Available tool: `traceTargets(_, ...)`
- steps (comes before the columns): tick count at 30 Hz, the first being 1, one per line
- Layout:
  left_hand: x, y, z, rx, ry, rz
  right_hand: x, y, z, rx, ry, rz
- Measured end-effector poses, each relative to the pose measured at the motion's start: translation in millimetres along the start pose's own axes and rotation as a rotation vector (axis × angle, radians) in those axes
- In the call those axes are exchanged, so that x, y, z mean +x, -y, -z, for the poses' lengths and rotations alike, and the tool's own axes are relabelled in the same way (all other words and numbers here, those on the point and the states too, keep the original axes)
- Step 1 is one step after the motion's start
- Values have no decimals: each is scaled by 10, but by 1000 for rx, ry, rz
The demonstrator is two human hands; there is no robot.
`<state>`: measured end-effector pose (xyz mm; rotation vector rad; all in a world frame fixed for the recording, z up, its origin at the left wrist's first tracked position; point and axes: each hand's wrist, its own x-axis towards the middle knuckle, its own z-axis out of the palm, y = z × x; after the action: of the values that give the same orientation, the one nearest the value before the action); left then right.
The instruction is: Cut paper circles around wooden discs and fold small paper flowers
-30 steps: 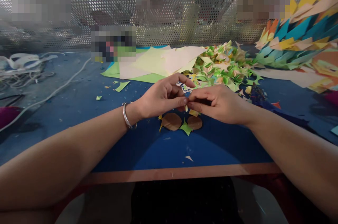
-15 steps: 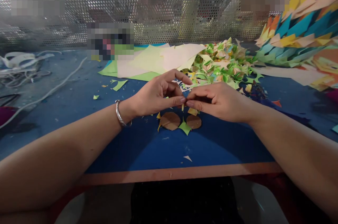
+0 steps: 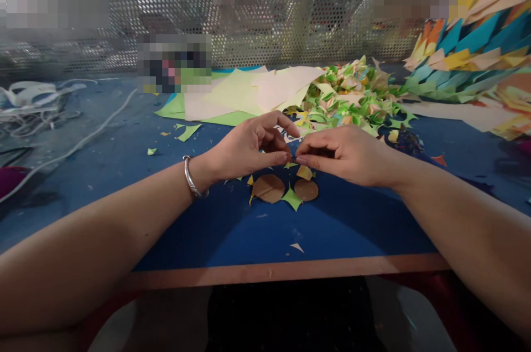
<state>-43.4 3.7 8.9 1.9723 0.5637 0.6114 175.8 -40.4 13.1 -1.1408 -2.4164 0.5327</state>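
Observation:
My left hand (image 3: 265, 144), a silver bangle on its wrist, is held over the middle of the table, thumb and fingers pinched and the index finger arched. Facing it, my right hand (image 3: 344, 155) pinches with thumb and fingertips. The two sets of fingertips nearly meet; whatever sits between them is too small to make out. Below them lie a larger brown cardboard disc (image 3: 269, 189) and a smaller cardboard disc (image 3: 306, 190). A green paper scrap (image 3: 293, 197) with pointed corners lies between the discs, and a yellow paper piece (image 3: 304, 172) is just behind the smaller one.
Large paper sheets (image 3: 232, 92) lie behind my hands, beside a heap of green and peach paper cutouts (image 3: 352, 92). A layered colored-paper construction (image 3: 477, 53) stands at right. White cords (image 3: 33, 111) are at left. A perforated metal screen (image 3: 265, 25) closes the back.
The yellow strip that showed under my left thumb no longer stands out there. Both hands stay almost in place, fingertips still together; the view has shifted slightly.

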Motion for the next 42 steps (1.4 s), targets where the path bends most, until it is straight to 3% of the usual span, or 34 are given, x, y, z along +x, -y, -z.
traceTargets(11,-20,-29,-30,96,-77,-73,6,-13,-7,-12,-68,47)
traceTargets(23,-7,-34,-42,-162,-89,47,9,10,13,28,-86,86)
traceTargets(42,8,13,-49,-178,-99,114,11,-43,-14,-40,-93,60)
